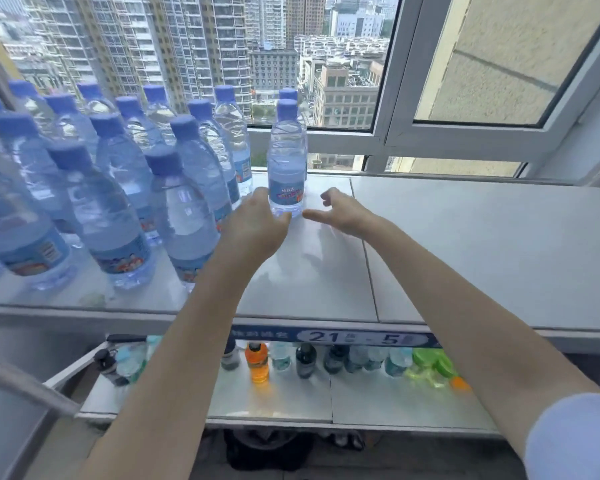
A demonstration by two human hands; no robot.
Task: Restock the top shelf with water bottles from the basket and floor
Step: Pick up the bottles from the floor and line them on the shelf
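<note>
water bottles (286, 161): 15 caps showing | grips (257, 225): 2 | orange drink (257, 363): 1

You're in a small shop setup, or at least something dressed up like one. The top shelf (465, 237) is a pale retail-style deck with rows of identical blue-capped water bottles (118, 216) lined up on its left side, all with the same label. Along its front edge runs a blue price strip (343, 337) with big numbers, 21 and 5. Under it, the lower shelf (274, 400) has a row of mixed drinks (257, 362): orange, dark and green ones. It's all parked right against a window (385, 133) with tower blocks (187, 46) outside, so you're high up in a city building.
</note>
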